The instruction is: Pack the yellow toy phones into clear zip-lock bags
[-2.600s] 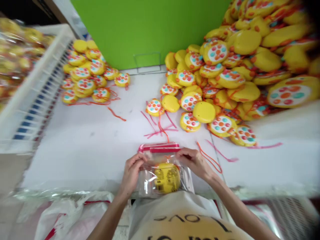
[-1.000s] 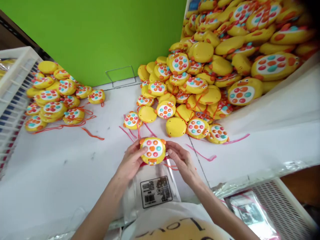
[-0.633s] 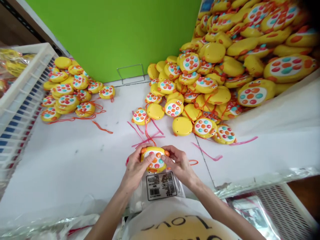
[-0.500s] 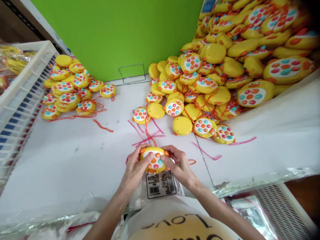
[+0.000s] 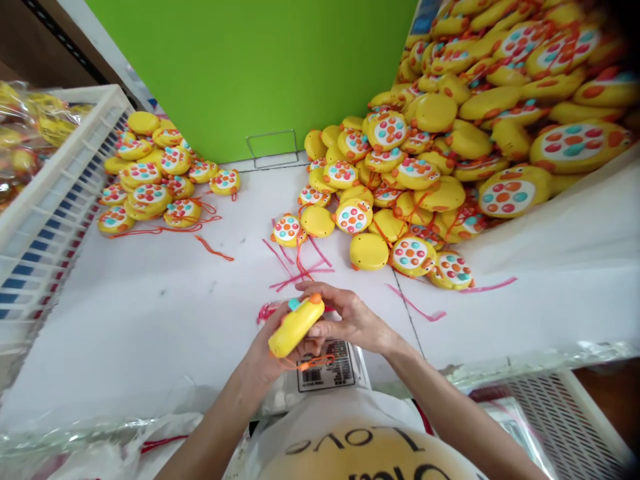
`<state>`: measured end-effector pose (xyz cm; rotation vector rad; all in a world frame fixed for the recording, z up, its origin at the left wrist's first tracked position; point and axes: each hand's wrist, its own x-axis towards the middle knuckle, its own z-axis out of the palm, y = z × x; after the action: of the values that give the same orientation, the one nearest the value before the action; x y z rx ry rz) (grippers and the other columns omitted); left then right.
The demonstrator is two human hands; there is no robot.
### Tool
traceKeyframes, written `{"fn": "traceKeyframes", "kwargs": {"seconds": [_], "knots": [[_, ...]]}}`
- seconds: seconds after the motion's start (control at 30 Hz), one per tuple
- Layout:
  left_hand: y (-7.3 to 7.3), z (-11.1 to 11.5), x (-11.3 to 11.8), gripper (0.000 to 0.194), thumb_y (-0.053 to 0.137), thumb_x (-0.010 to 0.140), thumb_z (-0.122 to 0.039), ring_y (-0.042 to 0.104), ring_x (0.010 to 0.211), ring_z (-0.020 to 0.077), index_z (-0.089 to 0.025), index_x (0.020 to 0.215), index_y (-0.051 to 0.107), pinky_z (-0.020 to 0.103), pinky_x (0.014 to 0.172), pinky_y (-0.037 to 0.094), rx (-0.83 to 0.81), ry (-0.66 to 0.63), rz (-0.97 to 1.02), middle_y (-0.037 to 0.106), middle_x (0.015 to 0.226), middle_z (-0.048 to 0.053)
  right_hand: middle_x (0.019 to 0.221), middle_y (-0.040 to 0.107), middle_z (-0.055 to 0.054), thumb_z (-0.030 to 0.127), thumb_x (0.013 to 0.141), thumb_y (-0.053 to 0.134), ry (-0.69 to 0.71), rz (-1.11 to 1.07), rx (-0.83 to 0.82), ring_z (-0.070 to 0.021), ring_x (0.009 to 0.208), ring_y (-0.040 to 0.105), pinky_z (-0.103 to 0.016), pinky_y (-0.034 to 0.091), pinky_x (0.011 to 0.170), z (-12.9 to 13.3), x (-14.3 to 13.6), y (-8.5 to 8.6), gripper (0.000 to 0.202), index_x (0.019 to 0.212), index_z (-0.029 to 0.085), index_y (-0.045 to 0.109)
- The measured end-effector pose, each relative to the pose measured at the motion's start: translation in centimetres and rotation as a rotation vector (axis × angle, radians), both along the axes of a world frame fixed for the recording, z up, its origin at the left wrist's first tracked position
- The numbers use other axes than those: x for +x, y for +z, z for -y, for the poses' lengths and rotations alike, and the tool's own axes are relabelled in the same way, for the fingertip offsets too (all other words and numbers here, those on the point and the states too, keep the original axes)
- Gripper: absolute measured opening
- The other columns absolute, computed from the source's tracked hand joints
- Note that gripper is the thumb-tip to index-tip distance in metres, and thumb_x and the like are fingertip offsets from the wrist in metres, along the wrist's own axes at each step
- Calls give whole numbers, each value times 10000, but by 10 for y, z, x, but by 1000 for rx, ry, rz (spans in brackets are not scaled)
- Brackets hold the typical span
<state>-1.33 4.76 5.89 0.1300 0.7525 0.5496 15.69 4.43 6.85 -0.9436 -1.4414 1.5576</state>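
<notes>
A yellow duck toy (image 5: pixel 296 328) is tilted on its edge in front of me, its coloured buttons facing up and left. My left hand (image 5: pixel 267 350) holds it from the left side and below, its fingers partly hidden behind the toy. My right hand (image 5: pixel 350 320) touches the toy's right end with bent fingers, the thumb near its lower side. An orange cord (image 5: pixel 315 363) hangs from the toy below my hands. Under them lies a clear plastic bag with a printed label (image 5: pixel 327 367). Pink ties (image 5: pixel 303 272) lie just beyond my hands.
A large heap of duck toys (image 5: pixel 435 190) spreads across the right. A smaller pile (image 5: pixel 150 193) sits at the left beside a white basket (image 5: pixel 100 123) of bagged items. Behind stand a green panel (image 5: pixel 250 73) and a wire stand (image 5: pixel 273 148). Another basket (image 5: pixel 565 413) is below right.
The duck toy has turned from face-up onto its edge, and its cord now hangs in view. My right hand has shifted its fingers over the toy's end. The view has moved slightly.
</notes>
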Motion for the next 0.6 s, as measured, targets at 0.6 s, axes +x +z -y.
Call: {"fn": "traceKeyframes", "kwargs": {"seconds": [0.6], "knots": [[74,6,-26,126,602,794,-271,561,598,149,-234,728,702,224,562,409,1279,-467,-1007,656,678,2,1145,620,-68,161,813,577,-143,422,100,-205,983,585,-344,446,864,30,10,-7,427,1230,213,501]]}}
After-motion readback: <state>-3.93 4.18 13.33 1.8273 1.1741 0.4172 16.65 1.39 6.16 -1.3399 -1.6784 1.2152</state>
